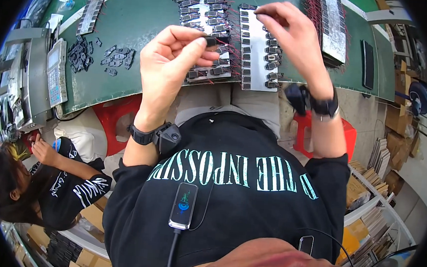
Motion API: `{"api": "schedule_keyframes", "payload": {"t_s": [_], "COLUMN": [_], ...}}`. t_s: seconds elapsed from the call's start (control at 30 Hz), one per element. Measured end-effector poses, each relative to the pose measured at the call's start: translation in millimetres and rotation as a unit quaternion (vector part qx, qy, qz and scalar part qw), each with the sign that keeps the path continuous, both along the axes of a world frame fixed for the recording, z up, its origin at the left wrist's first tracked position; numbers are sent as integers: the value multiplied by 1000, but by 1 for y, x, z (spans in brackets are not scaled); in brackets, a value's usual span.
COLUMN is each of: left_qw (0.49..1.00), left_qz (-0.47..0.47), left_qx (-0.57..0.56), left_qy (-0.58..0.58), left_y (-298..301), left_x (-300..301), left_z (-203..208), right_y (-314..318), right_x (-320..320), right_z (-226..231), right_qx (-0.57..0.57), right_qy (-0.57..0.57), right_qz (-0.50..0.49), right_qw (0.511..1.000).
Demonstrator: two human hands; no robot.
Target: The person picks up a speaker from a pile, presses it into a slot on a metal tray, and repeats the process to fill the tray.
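My left hand (164, 67) is raised over the bench, thumb and forefinger closed on a small black rectangular part (211, 41). Thin red wires show beside that part. My right hand (297, 43) reaches over the far end of a white board (258, 53), its thumb and forefinger pinched together. Something dark shows at those fingertips, too small to name. Small black parts line both long edges of the white board. To its left, another board (196, 16) carries rows of similar parts with red wires, partly hidden by my left hand.
Loose black parts (118, 56) lie in piles on the green bench (128, 82). Stacked boards (332, 38) with red wires stand right, near a black flat object (368, 64). A machine with a keypad (57, 72) is at left. Another person (56, 182) sits at lower left.
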State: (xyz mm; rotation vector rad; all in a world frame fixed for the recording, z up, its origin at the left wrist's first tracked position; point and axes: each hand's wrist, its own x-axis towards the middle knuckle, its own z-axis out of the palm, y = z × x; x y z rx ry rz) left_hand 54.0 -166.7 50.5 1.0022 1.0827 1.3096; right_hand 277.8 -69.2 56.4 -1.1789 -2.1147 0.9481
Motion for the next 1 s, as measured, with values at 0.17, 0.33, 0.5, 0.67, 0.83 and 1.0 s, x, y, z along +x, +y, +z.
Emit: {"api": "schedule_keyframes", "payload": {"t_s": [0.17, 0.33, 0.5, 0.67, 0.83, 1.0], "left_qw": [999, 997, 993, 988, 881, 759], "left_qz": [35, 61, 75, 69, 36, -28], "left_qx": [33, 38, 65, 95, 245, 258], "left_qy": [-16, 1, 71, 98, 404, 597], "left_y": [5, 5, 20, 50, 95, 117], "left_x": [-3, -7, -7, 2, 8, 40], "left_z": [-1, -4, -6, -1, -13, -16], "right_y": [48, 52, 62, 62, 50, 2], "right_x": [-10, -12, -12, -9, 28, 70], "right_z": [-39, -54, -56, -56, -25, -5], "right_qx": [220, 281, 286, 239, 203, 14], "right_qy": [-200, -180, -176, -123, -3, 205], "right_qz": [47, 58, 83, 73, -65, -220], "right_qw": [954, 941, 938, 960, 977, 954]}}
